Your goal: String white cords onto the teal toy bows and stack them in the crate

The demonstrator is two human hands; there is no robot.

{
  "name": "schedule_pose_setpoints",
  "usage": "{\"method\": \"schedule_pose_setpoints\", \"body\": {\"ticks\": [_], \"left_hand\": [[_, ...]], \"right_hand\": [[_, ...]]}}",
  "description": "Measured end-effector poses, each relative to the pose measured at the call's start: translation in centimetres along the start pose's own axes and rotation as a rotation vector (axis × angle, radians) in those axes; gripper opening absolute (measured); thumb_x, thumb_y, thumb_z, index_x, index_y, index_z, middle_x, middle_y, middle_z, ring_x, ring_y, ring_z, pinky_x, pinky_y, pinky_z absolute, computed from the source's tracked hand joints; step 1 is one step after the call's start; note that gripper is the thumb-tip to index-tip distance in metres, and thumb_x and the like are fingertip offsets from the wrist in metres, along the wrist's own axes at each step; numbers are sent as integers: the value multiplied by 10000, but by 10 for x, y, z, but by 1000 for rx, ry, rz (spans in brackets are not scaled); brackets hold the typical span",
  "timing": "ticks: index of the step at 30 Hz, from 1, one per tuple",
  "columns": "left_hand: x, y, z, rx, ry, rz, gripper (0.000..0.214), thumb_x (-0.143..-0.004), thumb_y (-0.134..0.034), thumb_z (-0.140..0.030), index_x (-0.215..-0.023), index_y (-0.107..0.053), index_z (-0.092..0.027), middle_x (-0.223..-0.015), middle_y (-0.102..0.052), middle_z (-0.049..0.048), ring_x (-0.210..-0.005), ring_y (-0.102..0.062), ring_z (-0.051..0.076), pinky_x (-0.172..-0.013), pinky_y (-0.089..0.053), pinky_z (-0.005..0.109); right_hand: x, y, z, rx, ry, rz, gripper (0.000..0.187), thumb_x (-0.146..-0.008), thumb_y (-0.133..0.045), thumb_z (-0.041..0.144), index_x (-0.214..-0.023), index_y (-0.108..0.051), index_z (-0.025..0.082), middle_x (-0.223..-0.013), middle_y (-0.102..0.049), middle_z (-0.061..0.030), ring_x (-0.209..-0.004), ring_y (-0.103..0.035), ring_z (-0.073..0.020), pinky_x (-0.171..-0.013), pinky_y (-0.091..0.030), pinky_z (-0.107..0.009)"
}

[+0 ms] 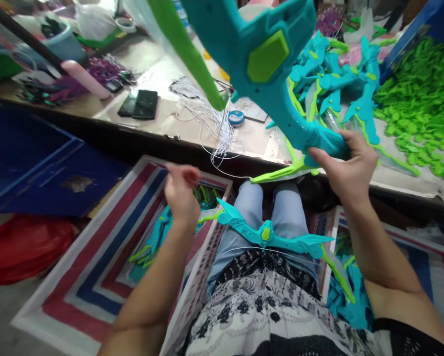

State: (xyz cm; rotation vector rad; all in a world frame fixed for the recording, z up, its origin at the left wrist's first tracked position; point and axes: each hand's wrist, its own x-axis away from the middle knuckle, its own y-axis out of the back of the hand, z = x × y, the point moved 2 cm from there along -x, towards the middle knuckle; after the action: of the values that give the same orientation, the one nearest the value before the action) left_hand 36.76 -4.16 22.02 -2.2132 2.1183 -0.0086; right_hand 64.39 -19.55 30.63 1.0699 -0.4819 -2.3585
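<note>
My right hand [350, 165] grips one limb of a large teal and green toy bow [266, 64], held up close to the camera above the table edge. My left hand [180, 190] is pinched shut over a striped woven bag [95, 277] at my left; a thin white string [225, 170] seems to run from it toward the table. A second teal toy bow [270, 237], strung, lies across my lap. More teal and green bow parts [151, 242] sit inside the bag.
The worktable [162, 123] carries a bundle of white strings [210, 116], two dark phones [140, 104], a blue tape roll [236, 117], a heap of teal bows [333, 79] and a pile of green plastic pieces [422, 109]. Another striped bag [429, 262] is at my right. A red bag [24, 247] lies on the floor.
</note>
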Motion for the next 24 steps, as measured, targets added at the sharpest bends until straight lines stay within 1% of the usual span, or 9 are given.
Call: {"method": "schedule_pose_setpoints", "body": {"ticks": [2, 3, 5, 7, 10, 14, 16, 20, 24], "left_hand": [[38, -5, 22, 28, 272, 299, 710, -710, -490, -849, -706, -640, -155, -665, -664, 113, -696, -668, 226, -585, -508, 313], [56, -13, 27, 106, 416, 491, 701, -666, -577, -830, -804, -672, -149, -761, -703, 136, -760, -687, 252, -611, -524, 327], [79, -30, 26, 322, 564, 652, 694, -620, -683, -775, -986, -669, -186, -1037, -721, 154, -984, -683, 293, -762, -551, 380], [81, -45, 16, 497, 503, 558, 612, -675, -711, -693, -1065, -631, -228, -1184, -684, 126, -1143, -628, 281, -919, -516, 410], [67, -53, 0, 509, 262, 286, 457, -813, -653, -554, -1126, -559, -235, -1135, -684, 95, -1118, -634, 234, -973, -485, 401], [55, -42, -3, 191, -70, -140, 413, -910, -521, -534, -1188, -480, -232, -1162, -622, 88, -1090, -615, 186, -948, -477, 327], [52, -36, -3, 27, -204, -261, 422, -938, -443, -563, -1173, -483, -215, -1122, -620, 88, -1080, -608, 177, -950, -465, 309], [39, -25, -7, 25, -202, -201, 458, -933, -402, -619, -1064, -503, -192, -940, -644, 72, -922, -650, 177, -815, -517, 299], [25, -17, -19, 140, -183, -49, 561, -907, -366, -691, -1161, -495, -207, -1056, -648, 96, -982, -654, 189, -795, -541, 294]], "right_hand": [[1, -15, -1, -70, -25, 35, 443, -789, -664, 561, -1046, -634, 202, -872, -643, -2, -820, -635, -191, -735, -530, -346], [4, -23, 0, -111, -36, 55, 428, -811, -646, 544, -1075, -620, 208, -886, -636, -6, -828, -632, -189, -734, -533, -344], [15, -37, 1, -196, -70, 77, 413, -834, -624, 523, -1112, -603, 219, -918, -638, -13, -844, -630, -188, -743, -541, -344], [30, -46, 3, -257, -117, 90, 408, -830, -625, 520, -1117, -606, 232, -939, -649, -14, -849, -631, -190, -761, -545, -346], [57, -54, 4, -301, -178, 122, 404, -791, -664, 521, -1083, -632, 244, -942, -673, -10, -847, -636, -198, -789, -544, -349], [85, -65, 7, -351, -238, 151, 408, -774, -673, 523, -1080, -645, 254, -947, -694, -16, -874, -646, -221, -808, -541, -360], [94, -74, 11, -350, -266, 189, 416, -776, -662, 533, -1086, -645, 256, -915, -699, -13, -823, -649, -219, -773, -547, -357], [106, -90, 22, -357, -223, 321, 412, -775, -672, 520, -1083, -649, 247, -943, -715, -15, -790, -662, -213, -770, -553, -344], [112, -99, 28, -365, -146, 406, 398, -805, -661, 486, -1124, -643, 247, -971, -720, -7, -800, -674, -199, -779, -559, -322]]}}
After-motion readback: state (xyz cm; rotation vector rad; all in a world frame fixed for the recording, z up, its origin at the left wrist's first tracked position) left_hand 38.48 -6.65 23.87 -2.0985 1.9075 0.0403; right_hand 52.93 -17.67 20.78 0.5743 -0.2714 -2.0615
